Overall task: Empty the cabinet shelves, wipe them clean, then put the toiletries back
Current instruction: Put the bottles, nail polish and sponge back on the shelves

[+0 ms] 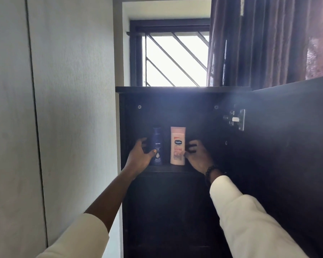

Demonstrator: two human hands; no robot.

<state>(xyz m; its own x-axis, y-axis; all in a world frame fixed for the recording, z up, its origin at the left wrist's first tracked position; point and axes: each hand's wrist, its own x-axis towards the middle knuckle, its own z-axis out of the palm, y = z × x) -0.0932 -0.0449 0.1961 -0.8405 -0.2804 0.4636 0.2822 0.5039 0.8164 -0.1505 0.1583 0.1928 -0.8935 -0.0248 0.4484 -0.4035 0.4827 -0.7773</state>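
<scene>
A dark blue Nivea bottle and a peach Vaseline bottle stand upright side by side on the upper shelf of a dark cabinet. My left hand wraps the blue bottle from the left, thumb on its front and fingers curled round its far side. My right hand sits just right of the peach bottle. Its thumb touches the bottle's side and its fingers are curled apart in the dark behind. The compartment below the shelf is too dark to see into.
The cabinet door stands open on the right, with a metal hinge near its top. A pale wall closes in the left side. A barred window and a dark curtain are above the cabinet top.
</scene>
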